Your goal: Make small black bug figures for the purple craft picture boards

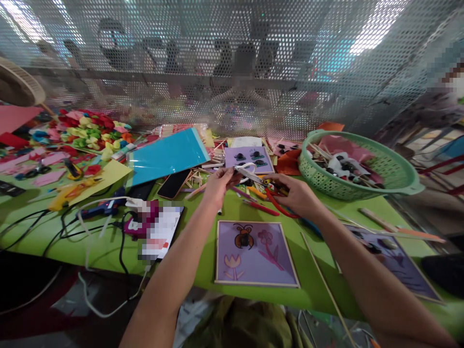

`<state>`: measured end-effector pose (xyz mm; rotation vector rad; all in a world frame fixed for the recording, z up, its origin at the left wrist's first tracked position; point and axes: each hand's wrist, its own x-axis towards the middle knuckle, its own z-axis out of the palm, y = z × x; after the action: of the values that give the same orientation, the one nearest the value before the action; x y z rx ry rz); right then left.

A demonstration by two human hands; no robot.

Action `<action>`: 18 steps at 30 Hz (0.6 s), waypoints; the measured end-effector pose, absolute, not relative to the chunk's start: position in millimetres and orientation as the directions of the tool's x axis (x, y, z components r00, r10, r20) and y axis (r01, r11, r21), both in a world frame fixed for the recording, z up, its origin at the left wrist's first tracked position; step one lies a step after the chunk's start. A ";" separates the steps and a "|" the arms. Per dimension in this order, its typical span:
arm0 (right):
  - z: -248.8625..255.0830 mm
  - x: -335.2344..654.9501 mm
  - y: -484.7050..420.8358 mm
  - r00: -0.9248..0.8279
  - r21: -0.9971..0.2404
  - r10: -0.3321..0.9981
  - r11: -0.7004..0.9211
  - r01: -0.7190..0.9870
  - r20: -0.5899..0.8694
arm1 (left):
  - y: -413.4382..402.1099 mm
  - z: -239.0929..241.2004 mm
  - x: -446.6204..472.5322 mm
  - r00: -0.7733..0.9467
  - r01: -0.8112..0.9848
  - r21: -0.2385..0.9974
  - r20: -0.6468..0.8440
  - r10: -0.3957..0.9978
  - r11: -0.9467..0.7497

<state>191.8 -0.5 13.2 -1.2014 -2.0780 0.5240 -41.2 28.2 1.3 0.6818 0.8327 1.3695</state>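
My left hand (220,182) is closed in a pinch on a small white paper piece (243,169) held above the green table (108,251). My right hand (297,195) grips red-handled scissors (273,200), whose blades (253,177) meet the white piece. Just below my hands lies a purple framed picture (253,252) with an orange bug, a pink flower and a tulip on it.
A green basket (395,180) with sticks and craft bits stands at right. A second purple picture (398,263) lies under my right forearm. At left are a blue sheet (166,155), a yellow sheet (105,176), a phone (173,183), a glue gun (99,209) with cables, and coloured paper flowers (89,130). A perforated metal screen (232,63) backs the table.
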 end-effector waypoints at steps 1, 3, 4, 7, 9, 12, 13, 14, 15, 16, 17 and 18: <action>13.7 191.7 -0.9 -0.355 -0.623 0.867 0.498 0.603 0.350 | 28.2 1.3 -41.0 0.006 -0.558 0.825 -0.110 0.994 0.094; 14.7 191.5 -1.7 -0.363 -0.614 0.864 0.504 0.607 0.350 | 28.3 1.1 -40.3 -0.001 -0.564 0.821 -0.111 0.994 0.092; 15.2 191.4 -2.1 -0.365 -0.611 0.862 0.506 0.608 0.351 | 28.5 1.1 -39.9 -0.006 -0.569 0.818 -0.114 0.993 0.090; 16.0 191.1 -2.9 -0.362 -0.605 0.864 0.504 0.617 0.350 | 28.8 0.9 -39.0 -0.024 -0.586 0.806 -0.119 0.993 0.082; 15.8 191.2 -3.2 -0.361 -0.600 0.864 0.503 0.622 0.351 | 28.8 0.9 -38.6 -0.033 -0.597 0.799 -0.119 0.992 0.076; 15.3 192.3 -3.0 -0.364 -0.589 0.859 0.512 0.625 0.361 | 28.3 0.8 -38.1 -0.041 -0.610 0.789 -0.118 0.992 0.069; 15.2 192.9 -2.9 -0.365 -0.587 0.857 0.515 0.625 0.363 | 28.0 0.7 -37.9 -0.042 -0.611 0.789 -0.118 0.992 0.068; 15.2 193.7 -2.7 -0.366 -0.586 0.856 0.517 0.624 0.365 | 27.8 0.6 -37.7 -0.042 -0.610 0.790 -0.117 0.992 0.068; 15.2 194.4 -2.6 -0.368 -0.587 0.855 0.519 0.621 0.366 | 27.6 0.5 -37.5 -0.041 -0.607 0.792 -0.117 0.992 0.068; 15.3 195.1 -2.4 -0.370 -0.590 0.853 0.521 0.617 0.367 | 27.5 0.4 -37.3 -0.041 -0.604 0.794 -0.116 0.992 0.068; 15.5 195.7 -2.3 -0.372 -0.595 0.852 0.523 0.610 0.367 | 27.5 0.3 -37.2 -0.041 -0.601 0.797 -0.115 0.993 0.067; 15.7 196.1 -2.3 -0.374 -0.600 0.852 0.524 0.605 0.367 | 27.6 0.3 -37.1 -0.042 -0.598 0.799 -0.114 0.993 0.067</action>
<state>196.1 -2.3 15.7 -1.1787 -2.1108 0.4880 -37.1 27.6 0.3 0.6268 0.8222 1.4296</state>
